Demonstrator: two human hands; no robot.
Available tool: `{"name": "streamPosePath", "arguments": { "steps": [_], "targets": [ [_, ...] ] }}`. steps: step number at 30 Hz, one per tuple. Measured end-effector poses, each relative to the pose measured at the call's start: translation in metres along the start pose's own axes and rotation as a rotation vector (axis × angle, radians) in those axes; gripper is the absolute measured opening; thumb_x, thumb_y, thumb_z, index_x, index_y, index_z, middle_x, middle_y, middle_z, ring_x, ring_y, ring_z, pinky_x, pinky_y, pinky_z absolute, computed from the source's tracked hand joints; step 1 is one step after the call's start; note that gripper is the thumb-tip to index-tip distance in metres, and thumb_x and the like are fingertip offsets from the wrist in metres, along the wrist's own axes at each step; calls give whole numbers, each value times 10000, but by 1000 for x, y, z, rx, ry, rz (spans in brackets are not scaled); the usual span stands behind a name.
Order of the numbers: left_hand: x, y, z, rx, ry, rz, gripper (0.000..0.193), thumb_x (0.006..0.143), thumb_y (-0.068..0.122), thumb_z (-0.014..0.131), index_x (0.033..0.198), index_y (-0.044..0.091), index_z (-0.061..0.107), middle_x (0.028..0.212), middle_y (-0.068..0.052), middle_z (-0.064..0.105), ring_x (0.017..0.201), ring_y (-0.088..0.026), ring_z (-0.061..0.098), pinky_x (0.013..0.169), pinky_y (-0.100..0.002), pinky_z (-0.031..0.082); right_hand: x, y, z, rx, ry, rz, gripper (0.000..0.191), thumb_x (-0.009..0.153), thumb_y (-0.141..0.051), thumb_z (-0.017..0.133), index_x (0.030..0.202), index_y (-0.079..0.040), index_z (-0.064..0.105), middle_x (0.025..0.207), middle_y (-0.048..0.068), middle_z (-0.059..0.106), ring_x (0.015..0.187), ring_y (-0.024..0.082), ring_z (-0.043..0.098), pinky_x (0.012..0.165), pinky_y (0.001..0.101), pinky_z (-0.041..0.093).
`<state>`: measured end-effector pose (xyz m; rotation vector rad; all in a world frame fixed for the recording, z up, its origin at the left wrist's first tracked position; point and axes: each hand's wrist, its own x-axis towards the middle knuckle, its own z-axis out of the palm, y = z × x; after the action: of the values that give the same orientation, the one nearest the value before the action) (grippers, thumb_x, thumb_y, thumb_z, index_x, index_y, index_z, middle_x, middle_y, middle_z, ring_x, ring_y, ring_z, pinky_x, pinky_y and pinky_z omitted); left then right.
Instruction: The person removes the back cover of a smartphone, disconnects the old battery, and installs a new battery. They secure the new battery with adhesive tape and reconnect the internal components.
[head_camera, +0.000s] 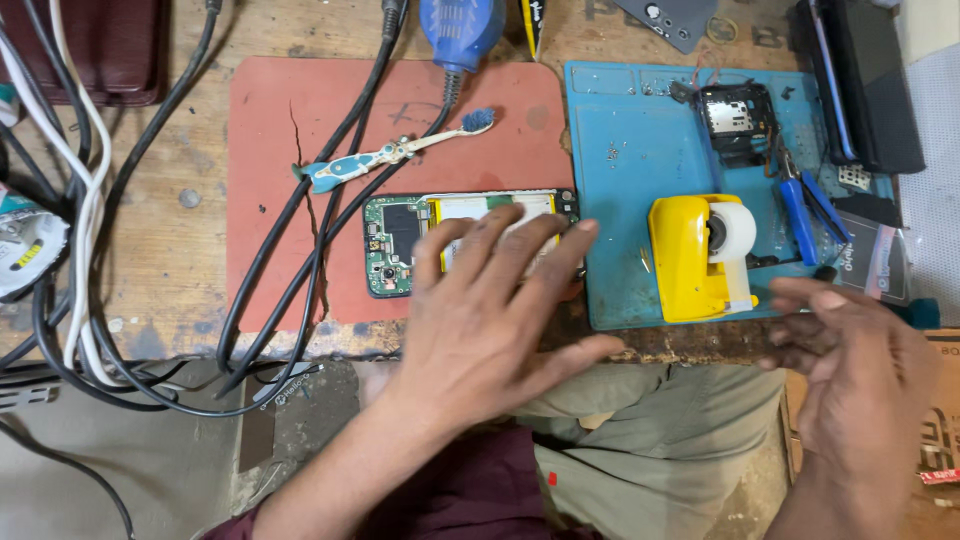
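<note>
An opened phone (400, 240) with a green circuit board and a yellow battery lies on a red mat (290, 120). My left hand (495, 320) rests flat over its right part, fingers spread, covering most of the battery. My right hand (860, 380) hovers off the bench edge at the lower right, fingers loosely curled and holding nothing. It is nearest the yellow tape dispenser (695, 255) on the blue mat (625, 150).
A blue-and-white toothbrush (395, 155) lies on the red mat, crossed by black cables (330, 190). Blue-handled pliers (805, 210) and a small camera module (735, 115) sit on the blue mat. A blue tool (460, 30) lies at the top. White cables run at left.
</note>
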<state>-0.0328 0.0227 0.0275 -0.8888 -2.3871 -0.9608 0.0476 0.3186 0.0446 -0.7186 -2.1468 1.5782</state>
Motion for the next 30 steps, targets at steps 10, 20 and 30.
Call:
{"name": "streamPosePath", "arguments": {
  "steps": [10, 20, 30],
  "targets": [
    [61, 60, 76, -99, -173, 1, 1028, 653, 499, 864, 1529, 213, 409, 1511, -148, 486, 1433, -349, 455, 1177, -569, 292, 22, 2, -11, 230, -217, 278, 276, 993, -209, 634, 1077, 45, 701, 789, 43, 559, 694, 129, 507, 508, 281, 384],
    [59, 61, 85, -118, -131, -14, 974, 647, 489, 880, 1479, 222, 448, 1454, -88, 532, 1382, -311, 496, 1197, -573, 284, 47, 8, -20, 206, -283, 422, 160, 905, -157, 737, 957, -9, 705, 786, 0, 555, 665, 98, 449, 493, 268, 330],
    [59, 60, 85, -87, -141, 2, 969, 650, 513, 881, 1475, 234, 454, 1452, -93, 538, 1350, -331, 523, 1220, -598, 260, 21, 12, -35, 289, -185, 350, 113, 910, -112, 730, 886, -11, 687, 736, 19, 576, 638, 110, 489, 514, 306, 401]
  ]
}}
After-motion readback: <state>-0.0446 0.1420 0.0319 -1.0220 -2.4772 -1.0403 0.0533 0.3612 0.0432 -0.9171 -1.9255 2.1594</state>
